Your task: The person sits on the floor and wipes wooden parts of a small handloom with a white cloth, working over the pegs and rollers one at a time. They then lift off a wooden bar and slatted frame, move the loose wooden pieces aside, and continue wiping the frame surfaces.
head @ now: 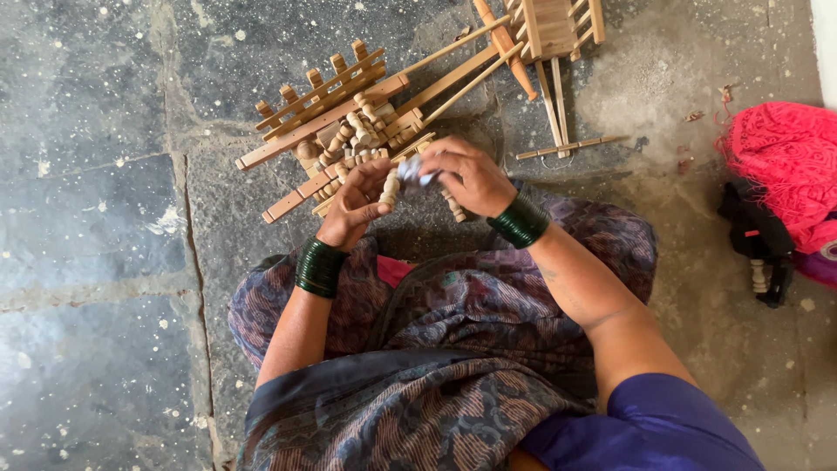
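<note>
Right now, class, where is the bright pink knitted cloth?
In the head view, the bright pink knitted cloth lies on the stone floor at the far right edge, above a black object.

Wood rails on floor ahead; cloth bundle far rt.

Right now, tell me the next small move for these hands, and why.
Probably keep rubbing along the turned wooden spindle. The left hand grips it upright while the right hand presses a small pale scrap against its top, and only that upper end is covered so far.
</note>
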